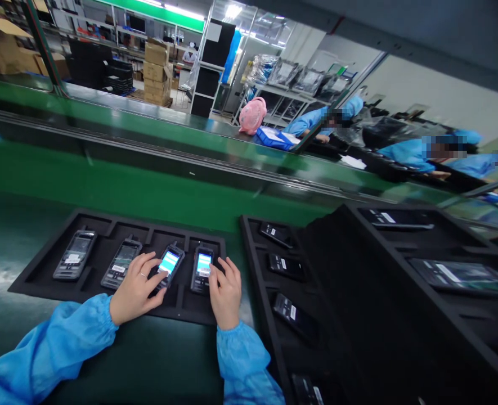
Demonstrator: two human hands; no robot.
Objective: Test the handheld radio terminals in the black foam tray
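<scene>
A black foam tray (41,270) lies on the green bench with several handsets in its slots. Two on the left (75,254) (121,262) have dark screens. Two on the right (170,262) (202,265) have lit blue and white screens. My left hand (135,288) rests on the tray, its fingers curled and touching the lower part of the third handset. My right hand (225,292) lies beside the fourth handset, fingers pressed to its right edge and lower keys. Both sleeves are light blue.
More black trays (257,264) with dark handsets stand stacked at the right. A green conveyor belt (147,185) runs across behind the tray. Beyond it sit a pink fan (252,115), a blue box, cardboard boxes, and other people in blue coats at the far right.
</scene>
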